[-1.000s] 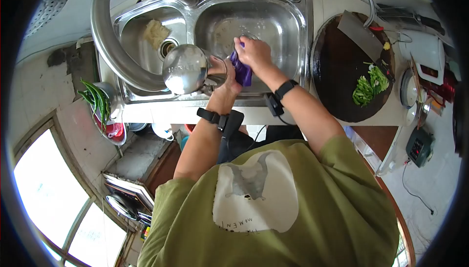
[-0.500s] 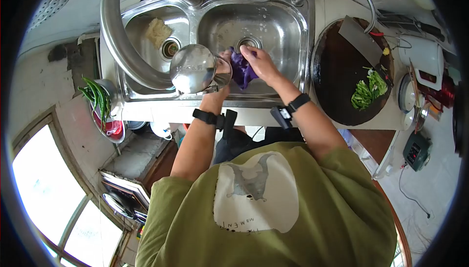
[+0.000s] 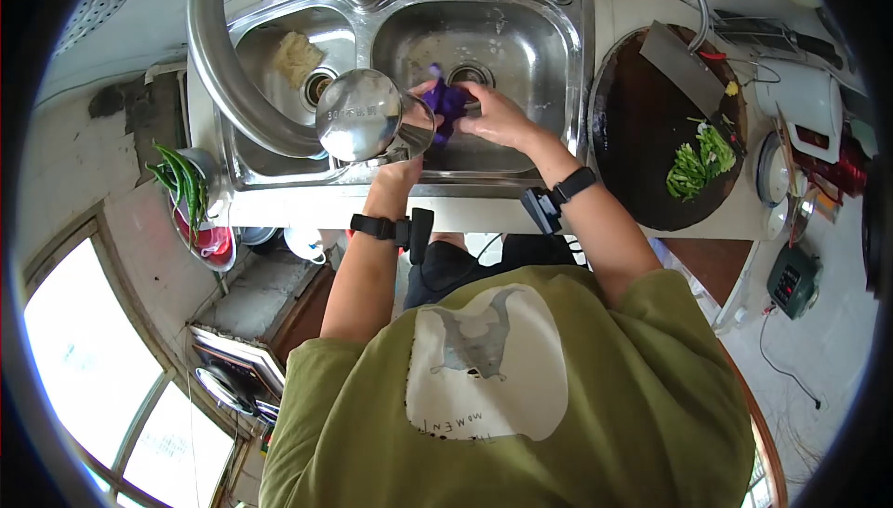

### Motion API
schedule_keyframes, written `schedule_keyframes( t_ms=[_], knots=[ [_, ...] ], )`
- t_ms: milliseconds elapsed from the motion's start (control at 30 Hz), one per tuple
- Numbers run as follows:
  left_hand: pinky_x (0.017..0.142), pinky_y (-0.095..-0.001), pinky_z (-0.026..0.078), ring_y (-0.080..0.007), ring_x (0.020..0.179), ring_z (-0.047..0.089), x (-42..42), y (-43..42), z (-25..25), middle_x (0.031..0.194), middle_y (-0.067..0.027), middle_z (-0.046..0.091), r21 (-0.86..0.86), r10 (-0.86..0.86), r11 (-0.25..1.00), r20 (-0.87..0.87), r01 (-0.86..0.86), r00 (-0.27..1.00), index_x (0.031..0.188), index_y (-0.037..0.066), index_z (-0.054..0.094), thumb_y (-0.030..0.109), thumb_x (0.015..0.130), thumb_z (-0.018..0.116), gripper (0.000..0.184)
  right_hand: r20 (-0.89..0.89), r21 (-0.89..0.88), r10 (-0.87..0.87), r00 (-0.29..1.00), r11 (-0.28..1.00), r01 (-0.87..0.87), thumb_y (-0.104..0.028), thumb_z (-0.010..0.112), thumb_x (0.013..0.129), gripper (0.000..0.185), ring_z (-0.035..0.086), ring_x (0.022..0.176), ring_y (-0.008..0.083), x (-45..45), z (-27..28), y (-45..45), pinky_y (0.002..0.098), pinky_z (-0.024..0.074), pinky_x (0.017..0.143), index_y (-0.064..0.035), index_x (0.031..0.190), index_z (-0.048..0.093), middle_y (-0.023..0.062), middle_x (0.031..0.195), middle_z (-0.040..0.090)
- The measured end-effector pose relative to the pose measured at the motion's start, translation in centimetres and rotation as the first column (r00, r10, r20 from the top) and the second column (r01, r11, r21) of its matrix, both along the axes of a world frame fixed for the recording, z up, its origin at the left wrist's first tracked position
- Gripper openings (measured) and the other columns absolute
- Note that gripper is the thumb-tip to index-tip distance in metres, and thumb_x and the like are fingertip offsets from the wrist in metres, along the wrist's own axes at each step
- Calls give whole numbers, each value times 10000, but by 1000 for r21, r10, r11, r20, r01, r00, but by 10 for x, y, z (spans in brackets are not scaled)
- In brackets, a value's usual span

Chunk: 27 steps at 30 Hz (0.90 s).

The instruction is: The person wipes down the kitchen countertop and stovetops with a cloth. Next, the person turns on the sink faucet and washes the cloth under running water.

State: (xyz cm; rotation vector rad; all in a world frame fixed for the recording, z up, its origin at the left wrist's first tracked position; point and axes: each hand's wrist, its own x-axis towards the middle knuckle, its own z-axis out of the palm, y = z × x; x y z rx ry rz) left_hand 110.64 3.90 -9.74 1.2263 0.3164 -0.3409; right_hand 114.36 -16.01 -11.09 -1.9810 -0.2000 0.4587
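A bunched purple cloth [image 3: 446, 108] is between my two hands over the right sink basin [image 3: 539, 61], close to its drain [image 3: 471, 78]. My right hand [image 3: 498, 119] pinches the cloth's right side with curled fingers. On the other side my left hand [image 3: 423, 88] is against the cloth, mostly hidden behind the round metal faucet head [image 3: 358, 117]; the fingers that show are closed on the fabric.
A yellowish sponge-like piece [image 3: 299, 59] lies in the left basin. To the right, a round dark chopping board [image 3: 642, 154] carries a cleaver [image 3: 684, 71] and chopped greens [image 3: 699, 162]. Long green peppers [image 3: 186, 187] rest at the left of the counter.
The cloth is bunched up tighter and has shifted slightly up and left. My right hand has turned and lowered a little, its fingers now curled more. The head view has shifted slightly.
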Motion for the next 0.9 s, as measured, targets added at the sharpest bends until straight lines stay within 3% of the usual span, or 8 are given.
schedule_keyframes(
  t_ms=[167, 233, 433, 633, 667, 733, 867, 900],
  knots=[
    [908, -258, 494, -90, 1105, 593, -7, 41, -1, 1214, -6, 641, 111, -3, 994, 56, -3, 998, 1444, 132, 546, 217, 963, 653, 500, -295, 92, -42, 955, 993, 72, -241, 625, 909, 328, 636, 847, 162, 9, 7, -8, 307, 471, 783, 0, 1116, 708, 98, 895, 703],
    [955, -337, 532, -107, 1128, 609, -15, 54, -8, 1223, -25, 640, -210, 96, 974, 42, -85, 995, 1459, 151, 538, 333, 1002, 661, 507, -418, 288, -390, 820, 799, 527, -233, 621, 912, 283, 587, 796, 138, 11, 5, -14, 303, 467, 756, 6, 1041, 700, 42, 854, 663],
    [1045, -430, 512, -213, 1204, 624, -8, -10, -6, 1303, -109, 640, -41, 59, 996, -299, -75, 952, 1466, 64, 498, 436, 1043, 577, 569, -242, 119, -320, 916, 927, 355, -388, 686, 872, 401, 702, 837, 236, 8, -3, 16, 380, 526, 756, 0, 972, 704, 141, 910, 736],
    [1161, -389, 403, -210, 1363, 493, -15, -32, -84, 1471, -69, 502, 107, -62, 994, 276, 33, 959, 1493, 127, 433, 346, 1018, 645, 565, 164, -49, -58, 985, 997, 67, -427, 670, 906, 373, 685, 672, 410, -19, 50, 53, 496, 534, 634, -60, 854, 708, 168, 714, 693],
    [1073, -419, 480, -243, 1236, 585, -6, -36, -67, 1326, -105, 595, -320, 132, 934, -97, -157, 986, 1381, 95, 519, 347, 1050, 562, 418, 209, -106, -119, 971, 984, 143, -422, 642, 931, 370, 688, 678, 407, -8, 44, 52, 502, 536, 634, -71, 836, 714, 169, 723, 695],
    [925, -429, 584, -263, 1020, 704, 2, -55, -19, 1116, -126, 702, -366, 207, 834, -486, -412, 849, 1208, 51, 619, 260, 1083, 432, 307, 107, -291, -182, 978, 934, 205, -416, 560, 993, 416, 696, 702, 402, 27, 32, 41, 515, 543, 644, -98, 775, 715, 168, 738, 700],
    [872, -436, 594, -281, 956, 707, 11, -46, -28, 1083, -152, 694, -493, 168, 749, -505, -443, 847, 1172, 13, 620, 266, 1083, 385, 356, 222, -243, -246, 943, 923, 298, -395, 542, 998, 441, 668, 666, 421, 8, 17, 55, 545, 513, 625, -89, 715, 687, 182, 678, 665],
    [897, -468, 578, -293, 982, 694, 0, -9, -113, 1083, -148, 684, -648, 45, 720, -311, -246, 949, 1182, 34, 616, 340, 1091, 373, 401, 161, -207, -217, 963, 946, 248, -360, 575, 984, 408, 659, 645, 425, -2, 44, 61, 543, 511, 620, -85, 699, 671, 180, 656, 651]
  ],
)
